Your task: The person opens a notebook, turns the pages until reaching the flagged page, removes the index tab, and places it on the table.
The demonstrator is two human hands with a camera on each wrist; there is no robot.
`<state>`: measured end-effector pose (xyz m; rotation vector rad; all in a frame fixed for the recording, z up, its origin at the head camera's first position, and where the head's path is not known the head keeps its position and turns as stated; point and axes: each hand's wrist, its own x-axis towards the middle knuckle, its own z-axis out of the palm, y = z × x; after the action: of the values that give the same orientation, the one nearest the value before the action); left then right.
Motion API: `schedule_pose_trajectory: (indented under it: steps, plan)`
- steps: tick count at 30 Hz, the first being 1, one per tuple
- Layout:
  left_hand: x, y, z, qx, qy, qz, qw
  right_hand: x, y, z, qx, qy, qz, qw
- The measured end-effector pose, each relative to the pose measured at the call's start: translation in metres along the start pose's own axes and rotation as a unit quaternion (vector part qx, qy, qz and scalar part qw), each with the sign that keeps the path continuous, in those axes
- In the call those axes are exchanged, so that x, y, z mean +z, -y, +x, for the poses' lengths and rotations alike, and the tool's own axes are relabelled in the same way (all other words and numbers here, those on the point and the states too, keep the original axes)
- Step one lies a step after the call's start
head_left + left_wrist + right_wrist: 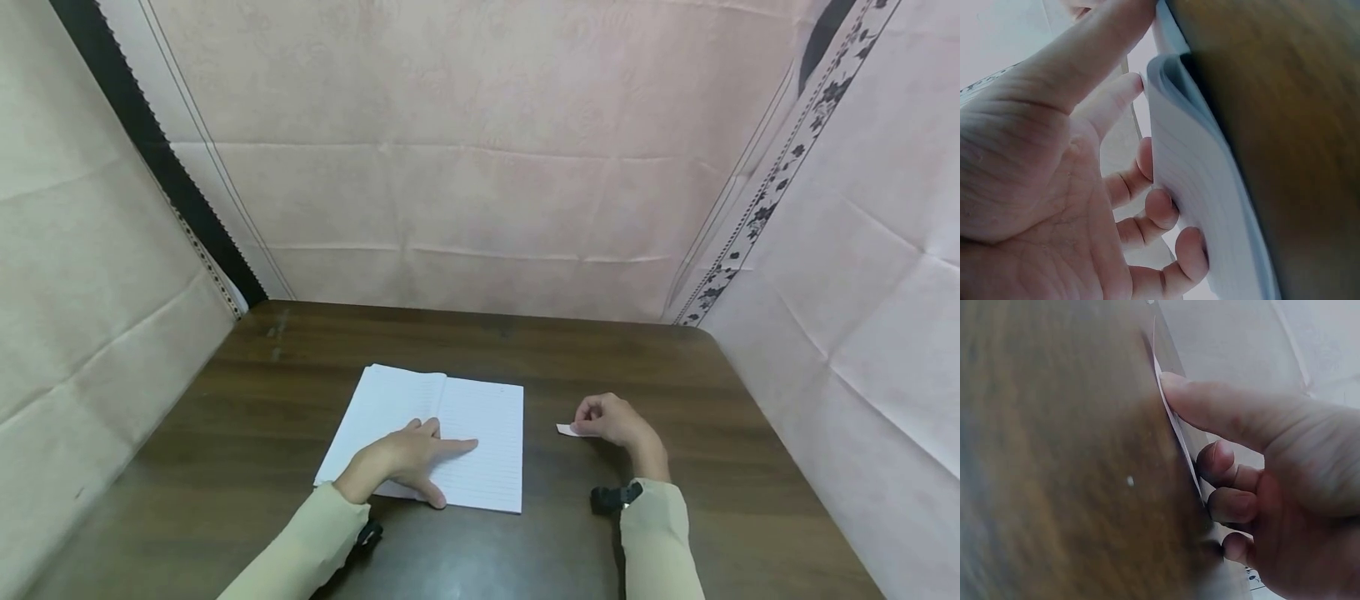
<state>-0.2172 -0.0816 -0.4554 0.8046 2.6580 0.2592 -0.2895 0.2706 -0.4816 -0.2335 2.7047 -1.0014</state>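
Note:
An open notebook (480, 417) with white ruled pages lies on the brown table. My left hand (420, 454) rests on it with fingers spread, the index pointing right across the right-hand page and the thumb at the near edge. In the left wrist view, fingertips press the notebook (1188, 156), whose pages bulge up in a curve. To the right, my right hand (611, 419) holds a small white slip of paper (566, 430) low at the tabletop. The right wrist view shows the thumb (1175, 394) on the thin slip (1175, 428), with curled fingers beside it.
The wooden table (247, 417) has rounded far corners. Pale cloth hangs behind it (465, 200) and along both sides, with a dark band at left and a floral border at right. Dark straps (615, 498) circle both wrists.

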Motion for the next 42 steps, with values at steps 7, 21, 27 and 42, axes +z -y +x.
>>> schedule_pose_trajectory:
  steps: [7,21,27,42]
  plan:
    - [0.000,0.000,0.000,0.004,0.000,-0.001,1.0000,0.002,-0.001,0.000,-0.002,0.000,0.003,1.000]
    - [0.002,0.003,0.002,0.006,-0.005,-0.008,0.9999,0.009,0.008,0.001,0.036,-0.028,-0.036,0.998]
    - [0.002,0.002,0.002,0.004,-0.003,-0.005,1.0000,0.011,0.012,0.002,0.053,-0.038,-0.048,0.997]
    - [0.005,0.004,0.004,0.001,0.000,-0.003,1.0000,0.016,0.016,0.003,0.082,-0.024,-0.064,0.994]
